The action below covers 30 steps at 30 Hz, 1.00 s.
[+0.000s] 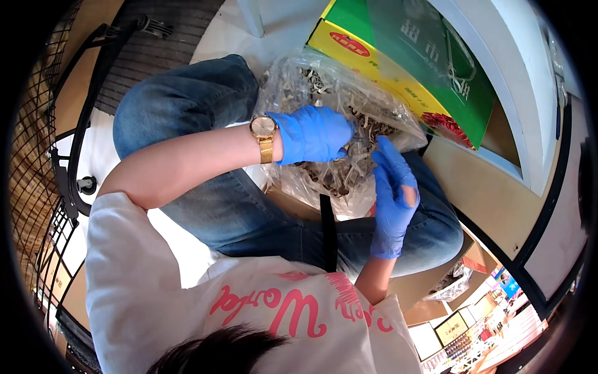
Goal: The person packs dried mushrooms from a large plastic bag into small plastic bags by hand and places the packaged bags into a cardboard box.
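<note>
Bag [341, 93] between legs [202, 206] (box edge [381, 78] near)

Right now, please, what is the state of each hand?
Left hand: curled over bag, holding cannot be told.
Right hand: loosely open, nothing visibly held.

The only view comes from a camera on the wearer's head, looking steeply down and forward over their own body, with dark hair [218, 349] poking in at the bottom edge, the shirt [143, 274] filling the lower left and the jeans [187, 100] crossing the middle. It sits near, so the bag [283, 93] shows large just above the frame's centre, with the box [386, 68] beyond at upper right. The wide lens bends straight edges outward and leaves the corners black.
</note>
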Each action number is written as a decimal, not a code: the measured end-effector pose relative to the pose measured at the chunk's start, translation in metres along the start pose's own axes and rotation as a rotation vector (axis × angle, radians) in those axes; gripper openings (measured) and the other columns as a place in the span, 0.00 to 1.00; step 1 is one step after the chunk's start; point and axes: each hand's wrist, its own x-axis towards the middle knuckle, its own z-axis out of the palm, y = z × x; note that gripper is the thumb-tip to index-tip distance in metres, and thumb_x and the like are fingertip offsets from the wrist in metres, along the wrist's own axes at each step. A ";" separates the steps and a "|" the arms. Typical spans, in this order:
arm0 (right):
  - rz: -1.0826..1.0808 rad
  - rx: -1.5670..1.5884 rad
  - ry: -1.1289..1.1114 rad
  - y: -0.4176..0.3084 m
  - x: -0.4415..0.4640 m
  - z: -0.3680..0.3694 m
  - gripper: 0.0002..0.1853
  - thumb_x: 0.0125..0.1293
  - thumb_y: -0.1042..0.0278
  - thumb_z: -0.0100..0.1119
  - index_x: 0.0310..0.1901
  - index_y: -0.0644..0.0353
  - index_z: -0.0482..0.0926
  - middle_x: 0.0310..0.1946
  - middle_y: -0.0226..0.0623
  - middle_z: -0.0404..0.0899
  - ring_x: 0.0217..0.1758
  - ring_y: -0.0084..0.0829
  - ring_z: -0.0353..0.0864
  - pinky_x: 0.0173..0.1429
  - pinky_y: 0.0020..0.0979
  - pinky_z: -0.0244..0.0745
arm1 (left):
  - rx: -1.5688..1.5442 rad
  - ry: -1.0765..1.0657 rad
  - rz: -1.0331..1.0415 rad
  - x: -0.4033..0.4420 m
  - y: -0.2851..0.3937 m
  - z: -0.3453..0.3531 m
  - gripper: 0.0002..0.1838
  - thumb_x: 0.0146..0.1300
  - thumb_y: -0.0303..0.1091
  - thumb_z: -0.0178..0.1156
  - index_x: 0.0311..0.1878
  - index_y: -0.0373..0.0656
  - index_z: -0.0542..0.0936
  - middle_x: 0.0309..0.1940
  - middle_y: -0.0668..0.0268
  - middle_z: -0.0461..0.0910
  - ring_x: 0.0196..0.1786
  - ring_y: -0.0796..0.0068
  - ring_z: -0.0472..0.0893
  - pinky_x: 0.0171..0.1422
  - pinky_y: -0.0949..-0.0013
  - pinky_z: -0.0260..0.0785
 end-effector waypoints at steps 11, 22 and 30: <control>0.191 -0.259 -0.158 0.040 0.001 0.009 0.27 0.57 0.77 0.63 0.59 0.50 0.75 0.26 0.27 0.76 0.26 0.15 0.68 0.32 0.21 0.68 | -0.103 0.039 0.014 -0.005 0.010 -0.012 0.21 0.58 0.48 0.58 0.45 0.39 0.73 0.30 0.51 0.81 0.33 0.49 0.82 0.37 0.51 0.75; 0.241 -0.149 0.092 0.028 0.011 -0.013 0.20 0.55 0.85 0.54 0.47 0.57 0.84 0.27 0.23 0.80 0.20 0.09 0.59 0.26 0.15 0.58 | 0.094 0.049 0.479 -0.049 -0.002 -0.031 0.06 0.57 0.32 0.55 0.37 0.46 0.76 0.38 0.62 0.76 0.41 0.59 0.79 0.40 0.61 0.75; 0.254 -0.058 0.169 0.010 0.014 -0.019 0.16 0.57 0.85 0.59 0.47 0.62 0.83 0.34 0.30 0.82 0.22 0.10 0.65 0.28 0.14 0.62 | 0.039 0.234 0.502 -0.048 0.006 -0.048 0.07 0.56 0.32 0.56 0.39 0.46 0.77 0.40 0.65 0.77 0.43 0.64 0.79 0.42 0.63 0.76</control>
